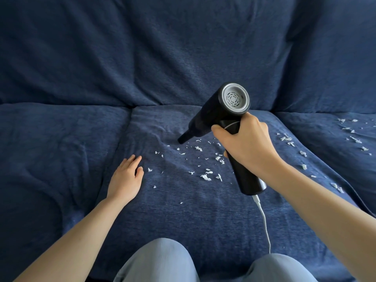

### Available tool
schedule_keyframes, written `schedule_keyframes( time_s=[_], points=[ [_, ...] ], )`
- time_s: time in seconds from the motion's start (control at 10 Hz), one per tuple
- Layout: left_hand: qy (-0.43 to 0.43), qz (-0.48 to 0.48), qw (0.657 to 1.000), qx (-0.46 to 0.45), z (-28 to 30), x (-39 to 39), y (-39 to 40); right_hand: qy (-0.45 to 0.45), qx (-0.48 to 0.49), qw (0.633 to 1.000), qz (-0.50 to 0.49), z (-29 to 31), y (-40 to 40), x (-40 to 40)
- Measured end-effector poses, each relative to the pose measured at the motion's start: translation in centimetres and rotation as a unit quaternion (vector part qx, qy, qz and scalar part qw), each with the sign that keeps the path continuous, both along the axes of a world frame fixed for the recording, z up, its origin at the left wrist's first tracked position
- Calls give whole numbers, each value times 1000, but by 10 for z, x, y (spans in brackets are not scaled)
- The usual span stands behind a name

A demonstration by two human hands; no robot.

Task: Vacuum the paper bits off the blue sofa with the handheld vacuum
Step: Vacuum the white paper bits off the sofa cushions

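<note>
Ideally, right hand (247, 143) gripping the vacuum (221, 123) sweeps its nozzle slowly across paper bits (205, 177); left hand (126, 178), open, flattens the sofa (183, 216).

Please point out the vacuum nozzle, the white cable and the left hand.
vacuum nozzle (181, 139): head view, its black tip.
white cable (264, 218): head view, mid length.
left hand (126, 177): head view, back of hand.

I see the black handheld vacuum (215, 117) tilted down-left, thin nozzle tip right at the blue sofa (183, 210) seat, near the middle cushion's back. Its grey round vent end faces up toward me. A white cord hangs from the handle bottom. Small white paper bits (205, 177) lie scattered on the mid cushion, w/ more on the right cushion.
</note>
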State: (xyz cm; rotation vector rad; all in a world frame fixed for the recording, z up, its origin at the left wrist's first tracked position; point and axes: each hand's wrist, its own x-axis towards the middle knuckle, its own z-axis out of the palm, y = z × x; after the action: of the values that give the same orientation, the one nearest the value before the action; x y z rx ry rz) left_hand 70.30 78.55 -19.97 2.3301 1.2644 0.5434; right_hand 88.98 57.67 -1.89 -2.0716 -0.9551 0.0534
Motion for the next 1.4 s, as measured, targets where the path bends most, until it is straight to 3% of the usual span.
schedule_keyframes(
  time_s=[1.4],
  points=[
    [2, 8, 1000, 12, 0, -4, -8, -15, -9, 996, 89, 13, -49, -63]
  ],
)
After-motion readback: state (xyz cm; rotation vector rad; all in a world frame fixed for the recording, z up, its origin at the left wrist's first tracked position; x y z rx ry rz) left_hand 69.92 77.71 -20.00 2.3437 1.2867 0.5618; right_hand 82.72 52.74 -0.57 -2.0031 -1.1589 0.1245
